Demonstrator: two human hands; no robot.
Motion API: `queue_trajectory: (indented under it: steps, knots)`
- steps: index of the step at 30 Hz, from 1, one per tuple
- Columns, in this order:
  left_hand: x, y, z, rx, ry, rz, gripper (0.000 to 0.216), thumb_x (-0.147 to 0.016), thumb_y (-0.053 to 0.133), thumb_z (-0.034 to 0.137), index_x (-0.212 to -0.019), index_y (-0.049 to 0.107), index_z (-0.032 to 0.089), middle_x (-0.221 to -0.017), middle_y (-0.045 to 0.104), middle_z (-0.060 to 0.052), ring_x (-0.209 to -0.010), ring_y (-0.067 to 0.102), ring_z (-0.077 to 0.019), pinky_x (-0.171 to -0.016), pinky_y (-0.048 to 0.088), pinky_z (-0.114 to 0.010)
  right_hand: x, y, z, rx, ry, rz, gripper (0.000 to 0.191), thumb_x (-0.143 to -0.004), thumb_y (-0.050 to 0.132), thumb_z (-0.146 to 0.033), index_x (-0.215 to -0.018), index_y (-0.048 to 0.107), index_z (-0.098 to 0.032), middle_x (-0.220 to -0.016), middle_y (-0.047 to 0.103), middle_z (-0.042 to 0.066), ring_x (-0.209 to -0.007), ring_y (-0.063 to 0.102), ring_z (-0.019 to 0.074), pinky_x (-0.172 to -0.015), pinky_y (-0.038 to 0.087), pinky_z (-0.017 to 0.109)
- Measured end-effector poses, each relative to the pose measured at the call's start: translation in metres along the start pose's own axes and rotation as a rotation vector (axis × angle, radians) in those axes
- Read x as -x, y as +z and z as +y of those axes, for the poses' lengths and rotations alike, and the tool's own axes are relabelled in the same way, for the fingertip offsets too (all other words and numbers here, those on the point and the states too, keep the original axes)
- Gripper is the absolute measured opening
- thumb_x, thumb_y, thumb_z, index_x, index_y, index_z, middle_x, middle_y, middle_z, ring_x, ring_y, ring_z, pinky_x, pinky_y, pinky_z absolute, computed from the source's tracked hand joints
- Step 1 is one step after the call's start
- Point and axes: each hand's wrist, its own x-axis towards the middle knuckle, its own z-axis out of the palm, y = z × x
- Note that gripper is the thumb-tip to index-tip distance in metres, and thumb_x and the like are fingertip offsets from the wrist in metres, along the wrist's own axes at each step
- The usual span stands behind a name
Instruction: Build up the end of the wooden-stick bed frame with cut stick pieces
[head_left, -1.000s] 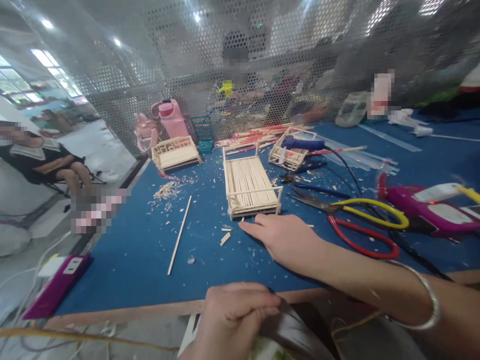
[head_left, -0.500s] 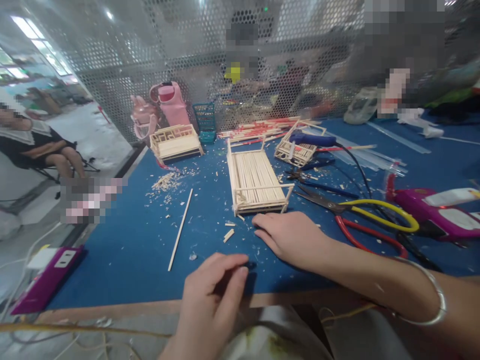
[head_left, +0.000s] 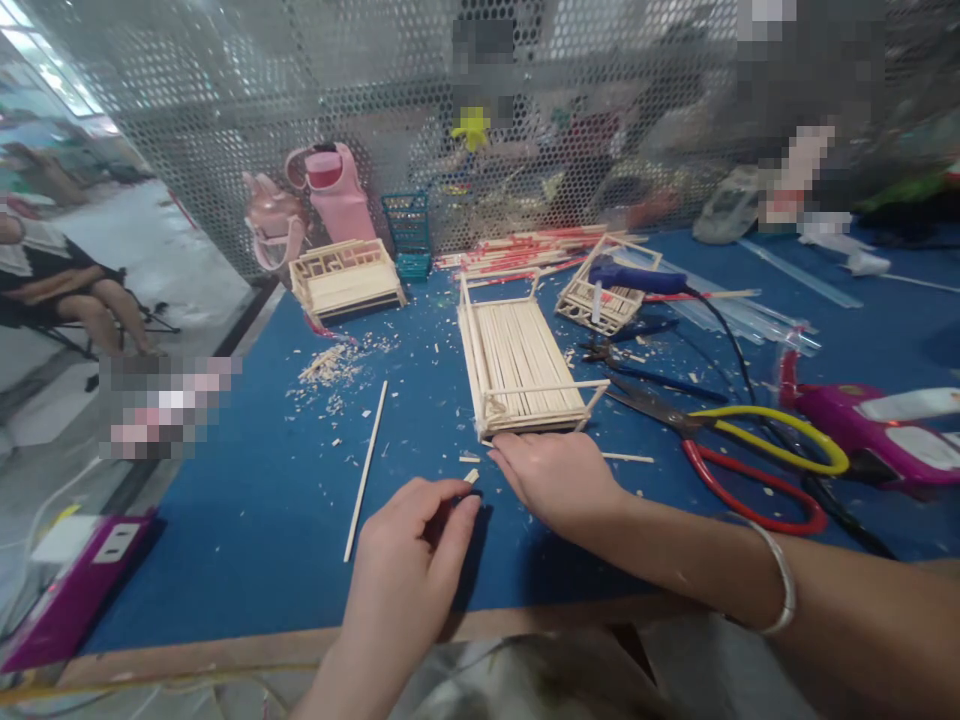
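Note:
My left hand is low over the front of the table, thumb and index finger curved with a small gap. Just beyond their tips lies a short wooden offcut. My right hand is closed, palm down, against the front edge of a miniature bed-like frame made of thin wooden sticks. Its fingertips are tucked by the frame's front left corner, and what they pinch is hidden. A thin stick shows from behind this hand on its right. Another wooden stick lies left of my left hand.
Scissors, pliers, a blue glue gun and a purple power strip are on the right. A small stick bench and wood chips are left. Red-tipped sticks lie behind. A person sits far left.
My left hand has moved slightly up to the short offcut. My right hand has slid left and closer along the frame's front edge. The view has shifted a little.

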Motion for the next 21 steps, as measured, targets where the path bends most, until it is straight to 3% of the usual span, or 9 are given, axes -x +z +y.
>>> queue_trajectory:
  steps: [8, 13, 16, 19, 21]
  knots:
    - [-0.007, -0.008, -0.004, 0.045, 0.011, -0.03, 0.018, -0.084, 0.055, 0.03, -0.083, 0.07, 0.019, -0.073, 0.07, -0.003, -0.065, 0.065, -0.0155, -0.057, 0.049, -0.024, 0.008, -0.009, 0.004, -0.058, 0.046, -0.08, 0.022, -0.09, 0.044, -0.023, -0.086, 0.065, -0.019, -0.073, 0.072, 0.005, -0.065, 0.067, 0.0181, -0.051, 0.03, 0.027]
    - [-0.008, -0.009, -0.003, 0.048, 0.017, -0.039, 0.016, -0.083, 0.056, 0.029, -0.083, 0.07, 0.02, -0.072, 0.07, -0.001, -0.064, 0.064, -0.0144, -0.057, 0.048, -0.022, 0.018, -0.011, 0.008, -0.1, 0.147, 0.019, 0.02, -0.086, 0.045, -0.029, -0.082, 0.063, -0.02, -0.069, 0.069, 0.003, -0.065, 0.064, 0.0188, -0.052, 0.026, 0.029]
    - [-0.003, -0.01, -0.005, 0.049, -0.005, -0.023, 0.016, -0.082, 0.057, 0.031, -0.084, 0.069, 0.021, -0.074, 0.069, -0.001, -0.064, 0.063, -0.0144, -0.058, 0.048, -0.023, 0.03, -0.011, 0.019, -0.083, 0.189, -0.034, 0.021, -0.085, 0.045, -0.026, -0.076, 0.063, -0.019, -0.068, 0.068, 0.005, -0.063, 0.063, 0.0196, -0.051, 0.025, 0.03]
    - [0.0, -0.008, -0.005, 0.054, -0.033, -0.032, 0.016, -0.083, 0.056, 0.031, -0.084, 0.069, 0.021, -0.074, 0.069, -0.001, -0.065, 0.063, -0.0148, -0.059, 0.048, -0.024, 0.04, -0.01, 0.031, -0.152, 0.156, -0.092, 0.024, -0.082, 0.042, -0.011, -0.089, 0.064, -0.017, -0.082, 0.07, 0.007, -0.074, 0.064, 0.0186, -0.057, 0.033, 0.027]
    - [-0.002, -0.005, -0.003, 0.053, -0.012, -0.065, 0.016, -0.083, 0.056, 0.029, -0.084, 0.069, 0.02, -0.074, 0.069, -0.002, -0.065, 0.063, -0.015, -0.059, 0.049, -0.024, 0.041, -0.009, 0.034, -0.189, 0.117, -0.057, 0.037, -0.079, 0.04, -0.003, -0.106, 0.062, -0.017, -0.094, 0.068, 0.007, -0.083, 0.063, 0.0182, -0.063, 0.036, 0.026]
